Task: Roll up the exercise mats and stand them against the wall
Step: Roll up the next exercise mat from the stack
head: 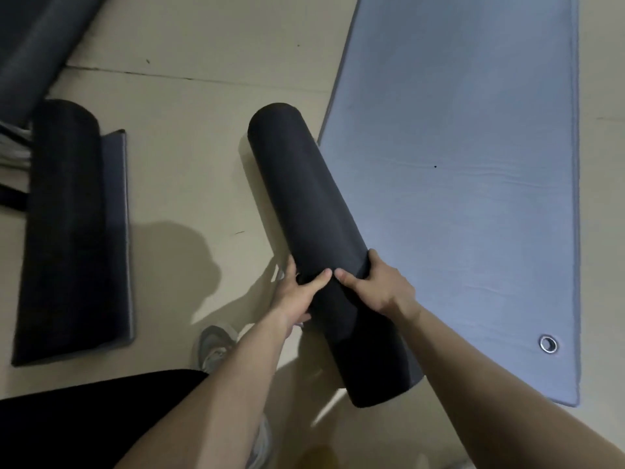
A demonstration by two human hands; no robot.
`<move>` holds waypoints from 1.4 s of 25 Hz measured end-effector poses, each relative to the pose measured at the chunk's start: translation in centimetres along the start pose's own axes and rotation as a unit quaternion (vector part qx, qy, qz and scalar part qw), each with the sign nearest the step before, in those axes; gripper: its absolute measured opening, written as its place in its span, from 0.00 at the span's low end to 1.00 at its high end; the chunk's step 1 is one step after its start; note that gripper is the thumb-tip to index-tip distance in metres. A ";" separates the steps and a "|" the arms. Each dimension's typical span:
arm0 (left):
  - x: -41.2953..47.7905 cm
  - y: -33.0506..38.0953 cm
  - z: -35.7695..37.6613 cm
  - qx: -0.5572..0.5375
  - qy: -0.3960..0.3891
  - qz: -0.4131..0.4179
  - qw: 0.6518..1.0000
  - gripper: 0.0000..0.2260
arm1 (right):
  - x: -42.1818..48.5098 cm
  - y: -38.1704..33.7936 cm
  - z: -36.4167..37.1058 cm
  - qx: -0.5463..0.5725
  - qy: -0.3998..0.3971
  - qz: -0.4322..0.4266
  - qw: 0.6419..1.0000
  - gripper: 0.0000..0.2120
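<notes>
We see both forearms bare to the near edge, no sleeves, watch or rings on the left hand or the right hand. We wear black shorts at near left and grey mesh sneakers with pale laces and white soles.

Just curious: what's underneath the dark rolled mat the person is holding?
Under the rolled mat, gripped by the left hand and right hand, lie tan floor and the blue mat edge. Whatever is directly beneath stays hidden.
</notes>
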State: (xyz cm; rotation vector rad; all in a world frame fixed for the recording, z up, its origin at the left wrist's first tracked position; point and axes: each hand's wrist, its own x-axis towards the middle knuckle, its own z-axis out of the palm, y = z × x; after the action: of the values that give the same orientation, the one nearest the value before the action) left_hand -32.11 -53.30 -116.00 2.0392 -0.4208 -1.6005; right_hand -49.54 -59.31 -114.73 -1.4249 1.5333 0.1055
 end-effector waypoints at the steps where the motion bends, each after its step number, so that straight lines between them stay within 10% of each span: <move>1: -0.2 -0.1 -0.2 0.004 -0.018 0.005 1.000 0.47 | 0.3 1.0 -0.1 0.095 -0.033 -0.012 0.995 0.40; 5: 0.1 0.2 -0.3 -0.052 -0.035 -0.012 0.998 0.47 | 1.0 2.5 -0.5 0.286 -0.100 0.002 0.953 0.38; 20: 1.8 4.6 -12.6 -0.181 0.025 0.116 0.976 0.43 | 2.3 -13.7 4.3 0.241 -0.022 -0.063 0.968 0.34; 26: 4.0 5.9 -28.8 -0.150 0.158 0.161 0.963 0.25 | 6.4 -28.1 15.4 0.223 -0.014 -0.108 0.969 0.42; 32: 6.4 -0.6 -38.2 0.011 0.270 0.083 0.959 0.30 | 8.3 -32.8 29.2 0.137 -0.085 -0.111 0.981 0.59; 35: 5.5 -0.6 -37.7 0.132 0.331 0.082 0.931 0.24 | 7.6 -32.4 29.0 0.108 -0.131 -0.116 0.979 0.46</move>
State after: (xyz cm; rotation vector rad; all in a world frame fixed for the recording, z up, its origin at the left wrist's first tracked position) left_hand 5.60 -48.25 -114.14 2.5074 -0.5467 -0.7087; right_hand -5.60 -55.77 -117.06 -1.3452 1.1214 -0.0154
